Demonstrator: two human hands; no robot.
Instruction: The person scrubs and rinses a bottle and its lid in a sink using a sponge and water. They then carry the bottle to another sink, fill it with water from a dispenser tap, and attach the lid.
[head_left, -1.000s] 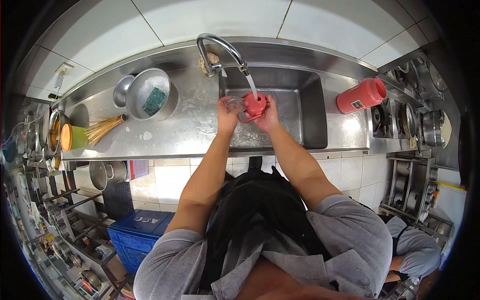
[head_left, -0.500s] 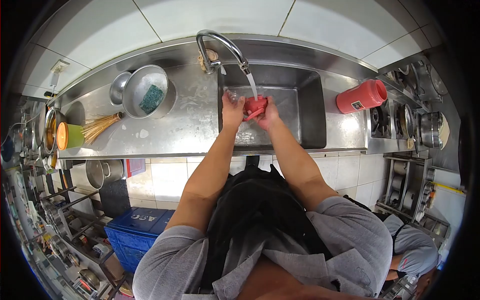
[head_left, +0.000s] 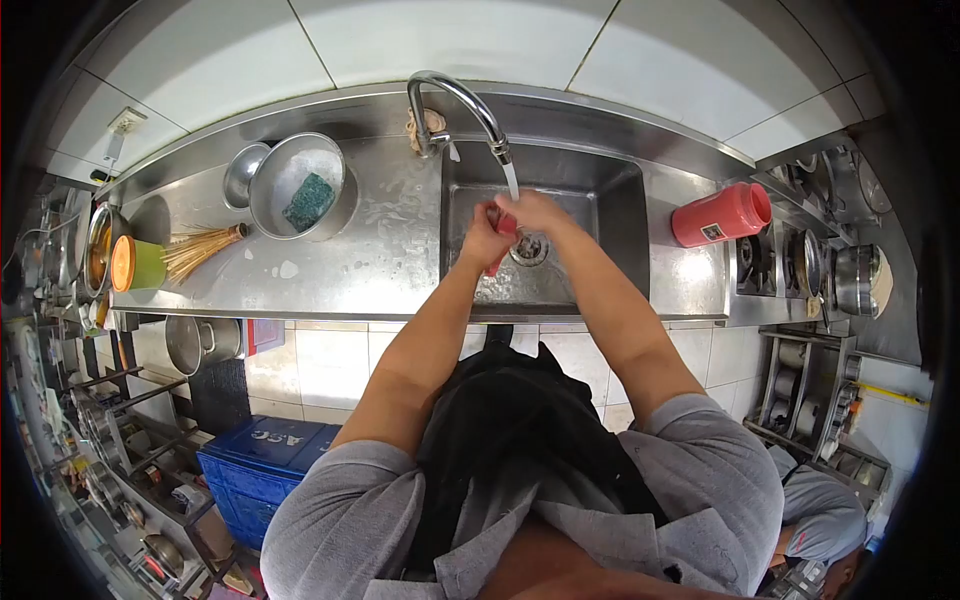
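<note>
Water runs from the curved faucet (head_left: pixel 455 88) into the steel sink (head_left: pixel 622 225). My left hand (head_left: pixel 486 238) is closed around a red lid (head_left: pixel 506 226) in the sink's left half, below the stream. Bent over the lid's upper side, my right hand (head_left: pixel 533 210) touches it right under the water; its fingertips are partly hidden by the stream and the other hand. The drain (head_left: pixel 530 249) shows just right of the lid. On the counter right of the sink lies a red bottle (head_left: pixel 712 216) without a lid, its mouth facing right.
Left of the sink are a metal bowl (head_left: pixel 270 205) with a green scouring pad (head_left: pixel 309 202), a smaller bowl (head_left: pixel 240 178), a bamboo brush (head_left: pixel 205 250) and a green container (head_left: pixel 148 264). A blue crate (head_left: pixel 250 480) stands on the floor; another person (head_left: pixel 820 515) is at lower right.
The lid has turned in my left hand and is now mostly covered. My right hand has moved from its right side to over its top. The drain has come into view.
</note>
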